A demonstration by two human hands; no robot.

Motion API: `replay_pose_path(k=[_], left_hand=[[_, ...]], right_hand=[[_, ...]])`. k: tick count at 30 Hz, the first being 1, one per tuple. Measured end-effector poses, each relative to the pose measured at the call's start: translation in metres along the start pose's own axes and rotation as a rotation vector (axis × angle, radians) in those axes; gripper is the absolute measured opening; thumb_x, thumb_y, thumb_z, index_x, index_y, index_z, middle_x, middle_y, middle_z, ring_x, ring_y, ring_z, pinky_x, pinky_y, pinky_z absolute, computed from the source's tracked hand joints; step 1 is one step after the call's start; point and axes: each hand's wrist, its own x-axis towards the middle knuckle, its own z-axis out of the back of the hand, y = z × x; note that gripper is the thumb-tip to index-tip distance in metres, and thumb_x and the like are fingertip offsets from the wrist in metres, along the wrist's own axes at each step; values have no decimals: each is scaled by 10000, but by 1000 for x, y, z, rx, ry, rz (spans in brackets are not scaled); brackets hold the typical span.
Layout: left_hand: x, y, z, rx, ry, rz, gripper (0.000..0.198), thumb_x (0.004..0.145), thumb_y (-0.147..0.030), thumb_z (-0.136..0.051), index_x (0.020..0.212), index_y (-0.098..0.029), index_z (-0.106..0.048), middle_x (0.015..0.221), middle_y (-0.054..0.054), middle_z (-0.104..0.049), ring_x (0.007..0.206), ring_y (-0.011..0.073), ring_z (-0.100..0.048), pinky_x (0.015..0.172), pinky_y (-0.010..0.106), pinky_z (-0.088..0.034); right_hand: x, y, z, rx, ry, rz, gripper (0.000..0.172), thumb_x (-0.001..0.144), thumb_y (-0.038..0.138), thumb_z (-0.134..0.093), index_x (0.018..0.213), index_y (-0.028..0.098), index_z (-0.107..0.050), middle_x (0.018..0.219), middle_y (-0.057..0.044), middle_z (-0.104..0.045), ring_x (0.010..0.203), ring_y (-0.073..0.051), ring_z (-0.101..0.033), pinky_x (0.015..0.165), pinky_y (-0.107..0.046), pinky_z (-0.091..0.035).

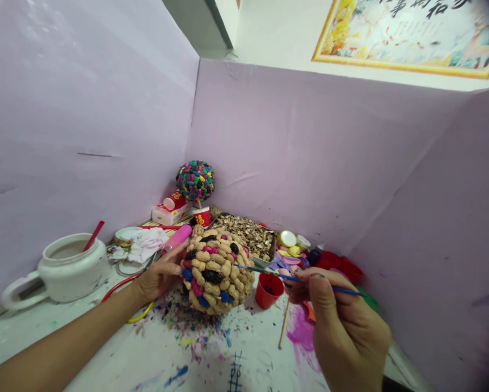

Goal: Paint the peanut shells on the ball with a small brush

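A ball covered in peanuts point(228, 272) rests on the table in front of me, mostly bare tan with some peanuts coloured black, pink and blue. My left hand point(160, 276) holds its left side, thumb toward me and fingers partly hidden behind it. Between the thumb and fingers of my right hand point(342, 316) is a thin blue paintbrush point(283, 276), its tip at the ball's right front. Just right of the ball stands a red cup point(269, 291) with dark paint inside.
Behind stand a finished-looking multicoloured ball point(196, 180) on a stick and a tray of shells point(244, 231). A white handled pot point(73, 267) is at left. A wooden stick point(284, 325) lies near pink paint. Lilac panels point(293, 147) enclose the table.
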Motion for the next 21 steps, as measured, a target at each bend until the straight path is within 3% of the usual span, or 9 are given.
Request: replay_pose_path(k=[4,11,21], left_hand=[[1,1,1,2,65,-24,771,561,-172,-603,1327,-234,-535,1391,82,-570,1354,381,-396,1068,557,-366],[1,1,1,7,52,-15,779,553,-163,-597,1325,-238,-527,1373,80,-584,1331,383,-424,1067,545,-365],[3,2,5,18,5,-9,896,514,-154,-597,1394,-221,-442,1409,83,-550,1377,394,-347,1083,560,-342]], right_hand=[[-1,2,-2,-8,-4,9,171,918,254,-538,835,199,-678,639,10,-674,514,-92,-622,468,-169,-502],[-1,3,-3,-37,2,36,163,912,232,-543,817,209,-673,622,28,-664,510,-79,-615,477,-155,-493],[-6,-2,-7,9,30,29,150,912,211,-542,855,228,-680,674,30,-697,534,-88,-649,489,-161,-529]])
